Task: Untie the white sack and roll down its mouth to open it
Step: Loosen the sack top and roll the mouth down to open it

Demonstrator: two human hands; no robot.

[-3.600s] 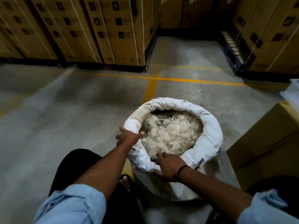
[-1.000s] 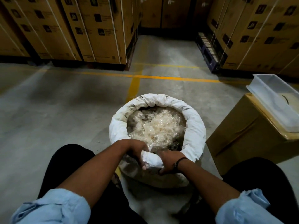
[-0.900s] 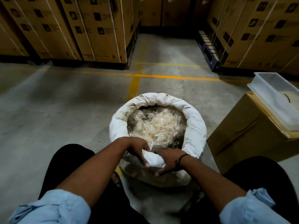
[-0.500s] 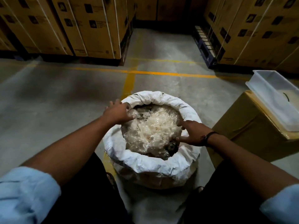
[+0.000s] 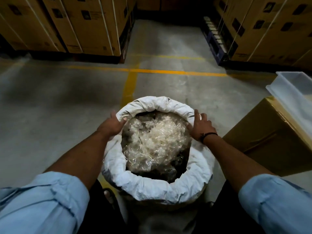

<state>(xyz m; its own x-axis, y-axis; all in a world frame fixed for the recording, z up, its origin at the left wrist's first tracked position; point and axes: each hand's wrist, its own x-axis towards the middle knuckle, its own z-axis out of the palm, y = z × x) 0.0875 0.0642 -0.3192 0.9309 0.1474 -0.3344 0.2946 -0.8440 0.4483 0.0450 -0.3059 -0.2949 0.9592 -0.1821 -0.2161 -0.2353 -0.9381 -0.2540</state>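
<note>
The white sack [image 5: 157, 188] stands on the floor between my knees, its mouth rolled down into a thick ring. Inside lies a heap of crumpled clear plastic [image 5: 155, 142]. My left hand [image 5: 112, 124] grips the rolled rim at its far left, thumb hooked inside. My right hand [image 5: 200, 126], a dark band on its wrist, lies on the rim at the far right with fingers spread and the thumb inside the mouth.
A brown cardboard box [image 5: 271, 137] sits close on the right with a clear plastic tray [image 5: 293, 97] on top. Strapped carton stacks on pallets [image 5: 76, 26] [image 5: 270, 29] line the back. Yellow lines [image 5: 148, 70] cross the concrete floor.
Both hands left the near part of the rim and travelled apart along its sides, arriving at the far left and far right. The camera has leaned in over the sack.
</note>
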